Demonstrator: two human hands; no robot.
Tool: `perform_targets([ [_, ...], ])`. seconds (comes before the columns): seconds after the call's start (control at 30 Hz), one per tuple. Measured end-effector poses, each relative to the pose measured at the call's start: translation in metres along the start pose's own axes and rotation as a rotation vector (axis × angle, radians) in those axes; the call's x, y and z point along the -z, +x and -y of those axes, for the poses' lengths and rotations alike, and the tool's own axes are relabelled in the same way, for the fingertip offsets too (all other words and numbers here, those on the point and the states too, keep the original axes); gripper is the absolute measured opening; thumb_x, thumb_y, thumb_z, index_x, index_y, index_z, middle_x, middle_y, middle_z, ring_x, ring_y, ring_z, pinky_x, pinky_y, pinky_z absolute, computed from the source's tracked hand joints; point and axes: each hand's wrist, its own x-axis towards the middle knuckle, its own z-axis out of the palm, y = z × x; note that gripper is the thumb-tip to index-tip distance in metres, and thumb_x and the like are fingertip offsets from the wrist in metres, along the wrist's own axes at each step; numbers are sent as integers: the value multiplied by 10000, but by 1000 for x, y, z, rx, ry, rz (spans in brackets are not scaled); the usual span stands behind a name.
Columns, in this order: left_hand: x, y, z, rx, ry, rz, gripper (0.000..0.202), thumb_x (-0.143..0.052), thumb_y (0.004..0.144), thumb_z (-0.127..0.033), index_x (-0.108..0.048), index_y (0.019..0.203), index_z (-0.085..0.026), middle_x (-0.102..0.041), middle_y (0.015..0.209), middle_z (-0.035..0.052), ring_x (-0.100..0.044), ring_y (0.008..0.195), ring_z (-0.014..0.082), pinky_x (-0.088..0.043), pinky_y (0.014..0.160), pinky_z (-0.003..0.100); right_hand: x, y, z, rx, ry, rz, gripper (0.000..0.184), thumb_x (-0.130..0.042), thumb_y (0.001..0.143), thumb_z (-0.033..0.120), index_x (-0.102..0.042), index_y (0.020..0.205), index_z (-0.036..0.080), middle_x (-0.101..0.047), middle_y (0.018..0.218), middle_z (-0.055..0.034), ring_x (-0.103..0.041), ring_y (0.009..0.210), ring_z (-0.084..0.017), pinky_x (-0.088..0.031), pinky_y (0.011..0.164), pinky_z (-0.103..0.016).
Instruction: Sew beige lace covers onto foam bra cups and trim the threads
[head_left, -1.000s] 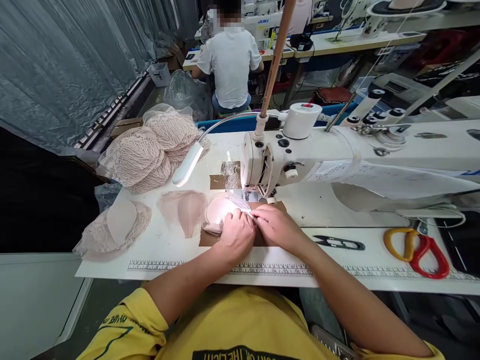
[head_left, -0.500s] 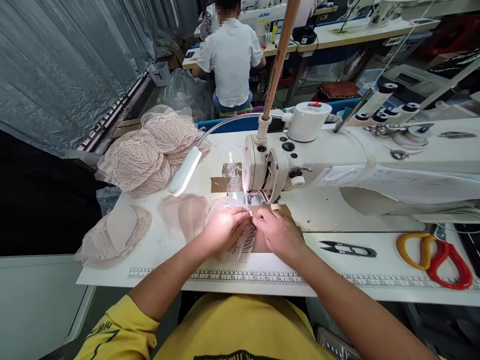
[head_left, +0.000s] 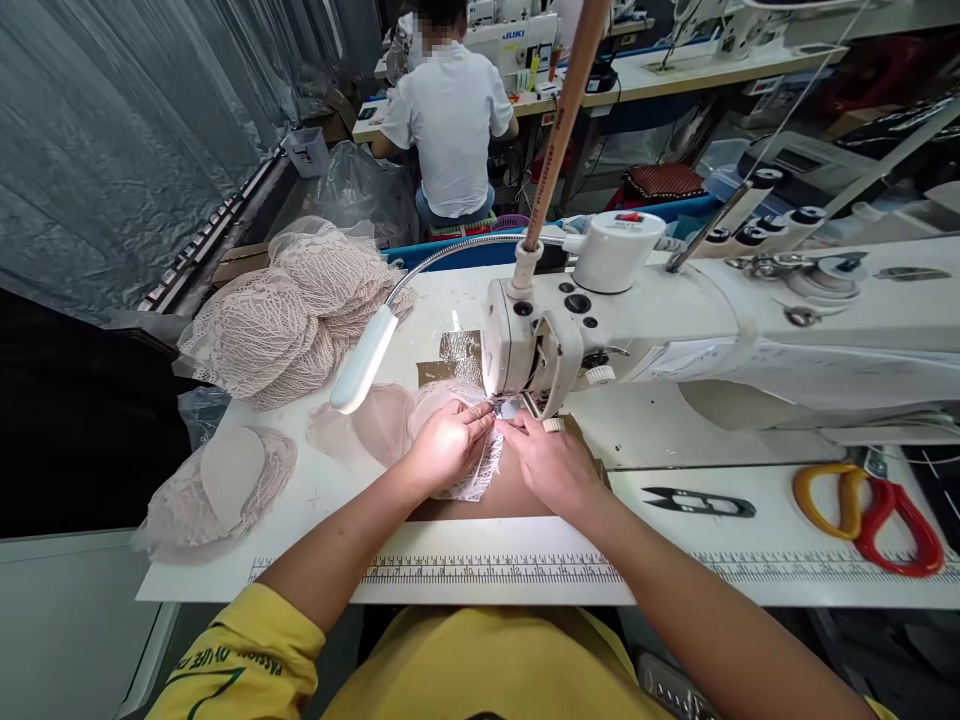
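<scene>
Beneath the head of a white sewing machine [head_left: 517, 340], a pale pink lace piece [head_left: 480, 480] lies at the presser foot. My left hand [head_left: 450, 445] is closed, pressing and pinching the lace from the left. From the other side, my right hand [head_left: 553, 462] pinches the edge of the same lace close to the needle, with its fingertips near those of the left. The fingers partly hide the edge they hold. A sheer pink cup [head_left: 379, 425] joins the lace on the left.
Stacked lace pieces [head_left: 255, 330] and a smooth cup [head_left: 232, 478] on lace lie at left. A lamp [head_left: 365, 360] arches over the table. Thread snips [head_left: 699, 502] and red-and-yellow scissors [head_left: 870, 515] lie at right. A ruler strip [head_left: 487, 570] runs along the front edge. A person [head_left: 454, 125] sits ahead.
Both hands have shifted slightly, and the lace between them now lies flatter and spreads below the left hand. The camera view has moved a little.
</scene>
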Motion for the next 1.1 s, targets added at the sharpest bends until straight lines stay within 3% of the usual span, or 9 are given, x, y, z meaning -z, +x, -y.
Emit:
perform_targets([
  [0.23,8,0,5,-19,-30,47,390,-498,890,-334,-636,1181,-114,-620,1244,135,-596,1040,265,-520,867,406,-4,-8,-3,111,63,-49,425,-464,827,51,-636,1167,238,-635,1034,-59,-513,789,-171,-301,616,-288],
  [0.67,4,4,9,84,1,39,424,-430,916,-354,-590,1232,-122,-624,1189,170,-570,952,272,-470,843,448,-7,-7,-1,65,52,-45,436,-421,854,68,-623,1206,226,-641,1011,-67,-519,748,-168,-332,625,-300],
  [0.77,8,2,5,116,44,52,434,-447,909,-365,-561,1258,-134,-587,1249,159,-520,1083,309,-430,901,474,-10,-8,0,48,30,-78,410,-411,881,104,-629,1206,228,-652,1026,-62,-542,778,-176,-352,645,-301],
  [0.87,10,-1,4,133,94,66,462,-456,901,-403,-530,1286,-160,-510,1357,130,-377,1266,373,-356,988,533,-12,-7,1,52,11,-93,395,-396,893,119,-632,1197,208,-654,1044,-61,-563,796,-182,-371,655,-300],
  [1.0,11,-6,6,246,160,84,469,-428,908,-417,-502,1311,-188,-454,1419,104,-321,1305,426,-287,1011,623,-14,-6,2,55,-10,-119,392,-374,895,121,-642,1168,207,-656,1022,-55,-573,721,-169,-390,634,-299],
  [1.1,21,-11,11,319,126,71,454,-469,890,-423,-518,1288,-209,-465,1408,106,-361,1294,397,-312,1015,604,-15,-6,1,72,-9,-160,377,-378,885,124,-659,1128,194,-658,1025,-62,-583,706,-170,-419,645,-306],
])
